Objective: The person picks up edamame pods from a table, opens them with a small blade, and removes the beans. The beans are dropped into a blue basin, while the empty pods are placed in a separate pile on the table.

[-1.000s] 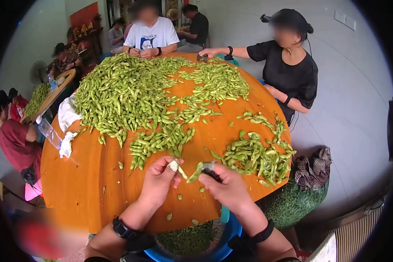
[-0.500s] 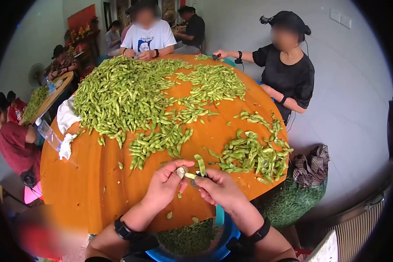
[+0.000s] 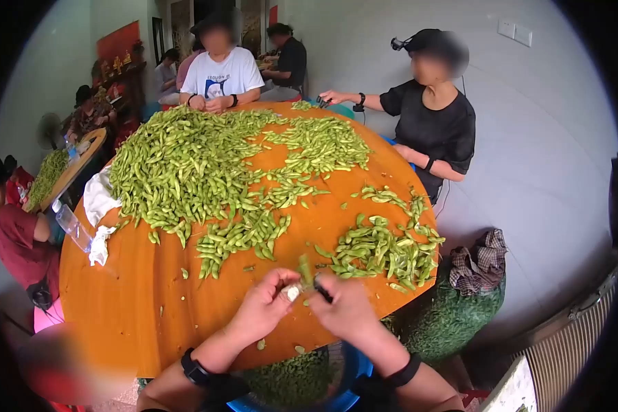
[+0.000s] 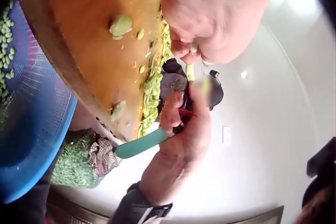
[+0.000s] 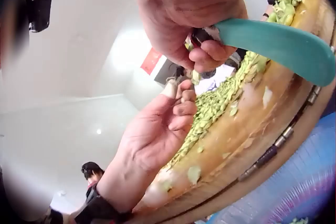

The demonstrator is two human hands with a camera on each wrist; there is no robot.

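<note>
My left hand [image 3: 264, 305], its thumb [image 3: 292, 293] wrapped in a white cover, pinches a pale green bean pod [image 4: 190, 71] at the fingertips. Close against it, my right hand [image 3: 350, 312] grips a tool with a curved teal handle [image 5: 278, 45] that sticks out below the palm. The tool's working end is hidden among the fingers. A blurred green pod [image 3: 305, 269] stands up between the two hands in the head view. Both hands hover over the table's near edge. A small heap of pods [image 3: 384, 254] lies beyond the right hand.
A large pod pile [image 3: 178, 172] covers the far left of the round wooden table [image 3: 117, 295]. Below the near edge is a blue basket [image 3: 365, 374] holding shelled beans. A full green sack [image 3: 453, 323] stands at right. Two people sit across, near a plastic bottle [image 3: 72, 225].
My hands have drawn closer together, the right one moving in toward the left. The green pod between them has turned from slanting to upright. The head view has shifted slightly.
</note>
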